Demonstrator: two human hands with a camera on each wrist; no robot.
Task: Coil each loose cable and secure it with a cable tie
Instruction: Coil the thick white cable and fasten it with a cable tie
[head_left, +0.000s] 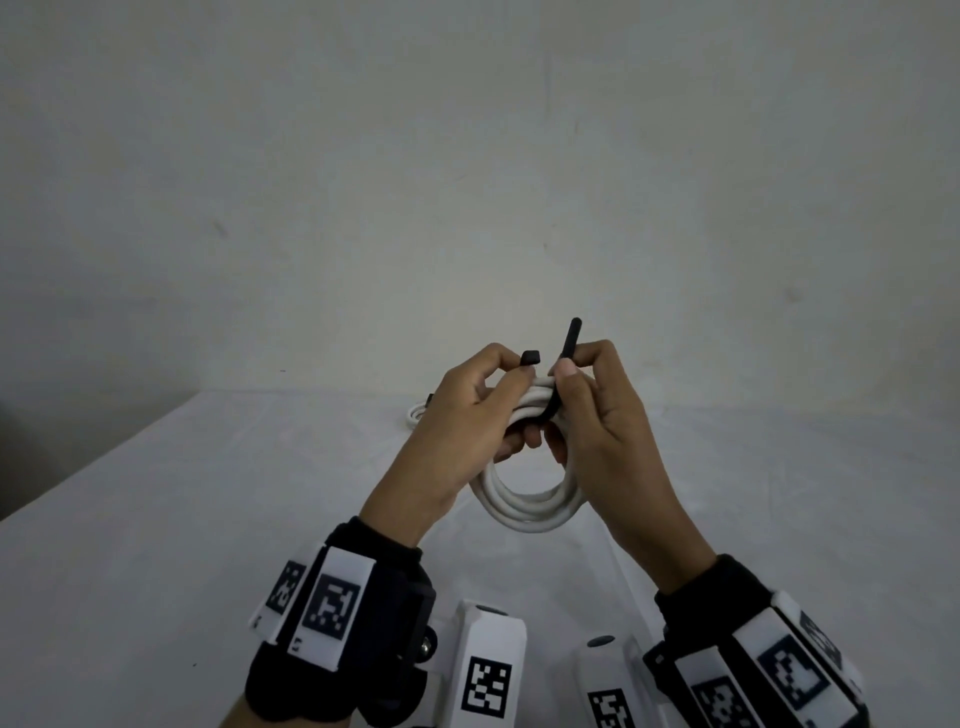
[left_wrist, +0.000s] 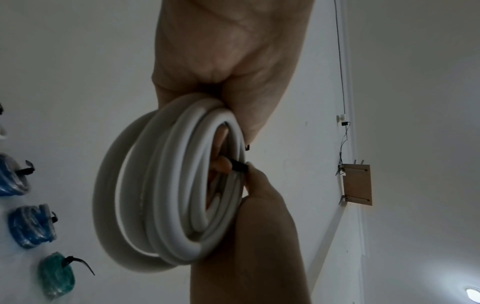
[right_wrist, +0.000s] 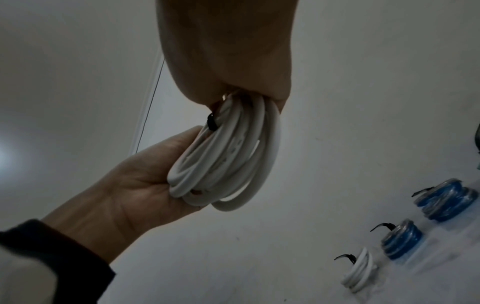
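The fingers (head_left: 525, 435) of the left hand (head_left: 457, 431) curl round the top of the white cable coil (head_left: 530, 501), and its thumb and forefinger pinch the head end of the black cable tie (head_left: 566, 358). The right hand (head_left: 605, 415) pinches the tie's free tail between thumb and forefinger, the tail standing up above the knuckles. The tie passes round the bunched strands at the top of the coil, which is held up in the air above the white counter (head_left: 156, 519), its loops hanging down between the two hands.

The tie looks wrapped but not yet threaded; feeding the tail into the head is probably the step in hand. The risks from here:

- If the left hand loosens while lining up the head, the stiff loops could spring apart and the outermost turn, already sagging away from the rest in the left wrist view, may escape the tie.
- The tail may miss the small slot or go in the wrong way round, so it would not lock.

Finished bundles, blue (right_wrist: 401, 242), green (left_wrist: 55, 275) and white (right_wrist: 359, 269), lie on the counter well apart from the hands.
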